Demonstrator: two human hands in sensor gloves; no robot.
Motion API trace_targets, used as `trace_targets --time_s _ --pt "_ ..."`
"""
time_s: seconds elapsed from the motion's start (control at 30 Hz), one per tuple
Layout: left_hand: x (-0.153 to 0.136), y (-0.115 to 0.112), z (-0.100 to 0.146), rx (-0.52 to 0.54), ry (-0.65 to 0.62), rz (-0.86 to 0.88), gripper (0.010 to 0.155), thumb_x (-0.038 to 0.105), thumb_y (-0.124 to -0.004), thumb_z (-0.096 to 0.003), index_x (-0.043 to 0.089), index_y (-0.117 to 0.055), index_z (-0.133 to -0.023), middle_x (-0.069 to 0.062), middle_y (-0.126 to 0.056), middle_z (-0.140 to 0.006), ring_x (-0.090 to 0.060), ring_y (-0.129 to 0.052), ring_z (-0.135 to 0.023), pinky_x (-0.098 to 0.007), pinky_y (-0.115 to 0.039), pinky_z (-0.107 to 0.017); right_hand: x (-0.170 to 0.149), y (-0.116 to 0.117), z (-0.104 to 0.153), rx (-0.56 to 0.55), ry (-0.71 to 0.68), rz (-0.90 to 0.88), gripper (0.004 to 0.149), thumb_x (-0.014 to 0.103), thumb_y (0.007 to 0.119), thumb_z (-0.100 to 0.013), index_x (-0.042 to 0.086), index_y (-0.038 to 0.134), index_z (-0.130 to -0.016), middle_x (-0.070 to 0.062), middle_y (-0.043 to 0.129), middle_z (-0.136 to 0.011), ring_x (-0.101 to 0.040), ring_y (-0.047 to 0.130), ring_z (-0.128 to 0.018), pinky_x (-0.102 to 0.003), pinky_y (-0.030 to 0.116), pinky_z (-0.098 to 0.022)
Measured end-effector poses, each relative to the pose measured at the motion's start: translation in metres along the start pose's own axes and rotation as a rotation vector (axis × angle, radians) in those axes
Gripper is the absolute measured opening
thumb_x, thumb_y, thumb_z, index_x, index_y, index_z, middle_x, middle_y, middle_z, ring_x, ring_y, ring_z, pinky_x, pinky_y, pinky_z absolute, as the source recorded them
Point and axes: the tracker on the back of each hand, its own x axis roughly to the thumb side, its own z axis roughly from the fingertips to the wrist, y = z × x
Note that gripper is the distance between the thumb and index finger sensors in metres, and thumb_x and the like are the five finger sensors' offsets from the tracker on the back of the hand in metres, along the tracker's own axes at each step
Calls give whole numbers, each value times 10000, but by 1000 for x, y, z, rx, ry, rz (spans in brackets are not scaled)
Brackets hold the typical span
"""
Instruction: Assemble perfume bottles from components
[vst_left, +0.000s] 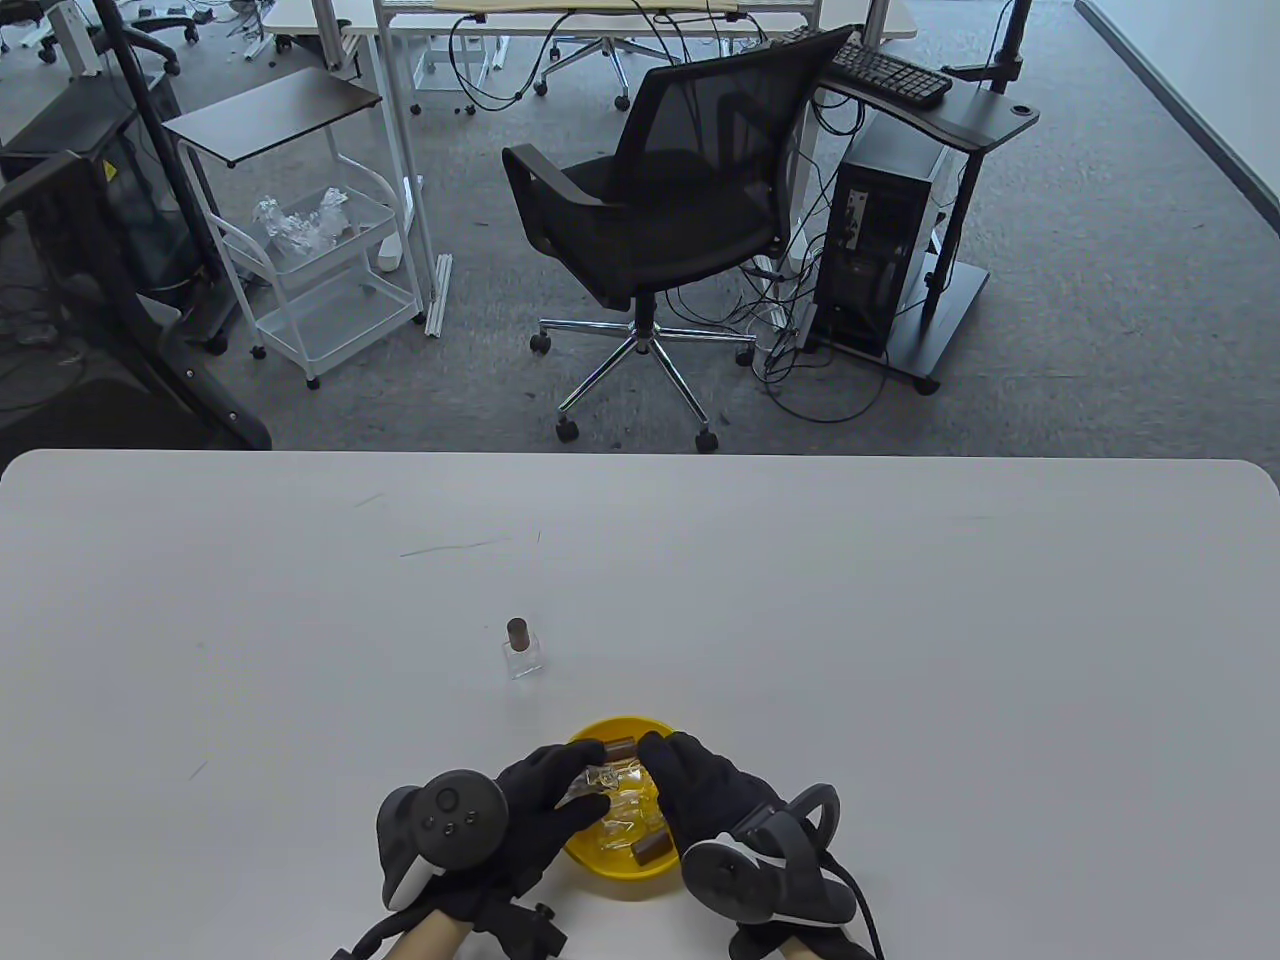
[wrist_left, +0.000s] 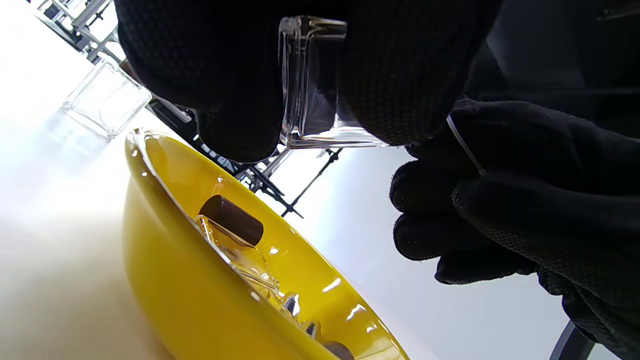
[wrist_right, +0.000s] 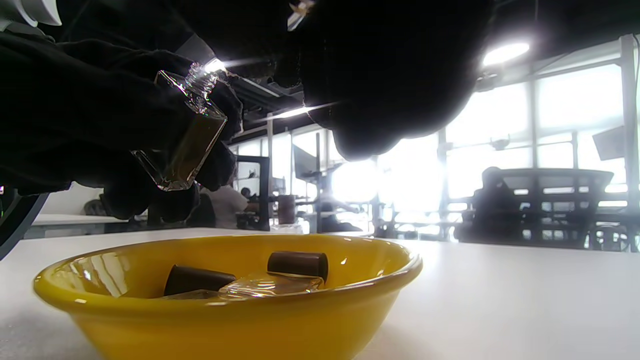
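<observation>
A yellow bowl near the table's front edge holds several clear glass bottles and brown caps. My left hand grips one clear, uncapped bottle just above the bowl. It shows tilted with its threaded neck up in the right wrist view and between my fingers in the left wrist view. My right hand hovers over the bowl's right side with fingers curled, and I see nothing in it. A brown cap lies in the bowl below it.
One assembled bottle with a brown cap stands upright on the white table beyond the bowl; it also shows in the left wrist view. An office chair and desks stand past the table's far edge.
</observation>
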Motion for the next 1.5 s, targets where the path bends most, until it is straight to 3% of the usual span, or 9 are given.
trace_targets --time_s 0.33,0.53,0.7,0.9,1.03,1.23,1.5 --pt "7 -7 1 -24 -38 -66 544 404 -874 -458 304 -756 -979 -56 -874 -922 -285 -968 -690 -364 -843 -474 10 5 -1 30 -68 0 530 241 731 -576 114 588 -1070 -216 738 -1027 -408 912 -759 -439 836 -509" --pt "13 -10 2 -36 -63 -95 544 403 -872 -460 294 -754 -980 -54 -872 -924 -287 -967 -690 -364 -843 -475 6 7 -4 92 -86 -148 588 222 733 -571 57 498 -1085 -244 658 -1058 -406 871 -812 -427 828 -549" --pt "16 -16 3 -65 -86 -129 535 402 -873 -459 305 -762 -973 -54 -874 -922 -280 -970 -686 -363 -844 -474 1 10 -9 107 -79 -305 698 219 735 -566 -47 318 -1059 -312 514 -1058 -392 818 -864 -414 810 -586" --pt "17 -13 3 -52 -88 -133 532 400 -872 -460 296 -764 -970 -54 -877 -918 -285 -969 -686 -361 -847 -474 -4 15 -12 94 -28 -469 665 208 720 -566 -37 301 -1021 -334 473 -1039 -398 795 -872 -419 803 -588" --pt "15 -9 3 -35 -72 -101 530 400 -874 -458 294 -769 -967 -55 -880 -915 -283 -974 -679 -358 -850 -471 -3 14 -12 38 -8 -389 522 255 715 -569 60 472 -988 -252 655 -992 -341 916 -751 -404 848 -502" --pt "17 -9 4 -40 -79 -123 529 395 -880 -455 280 -779 -962 -57 -885 -909 -284 -975 -676 -361 -850 -469 -4 11 -11 -55 -9 -282 504 381 783 -518 102 690 -927 -174 905 -814 -247 1029 -535 -372 879 -363" --pt "18 -10 5 -26 -82 -146 525 382 -893 -444 268 -797 -947 -64 -895 -897 -305 -974 -660 -362 -852 -468 -4 16 -15 -38 44 -217 557 507 655 -535 48 819 -806 -101 1014 -563 -168 1037 -287 -321 867 -200"
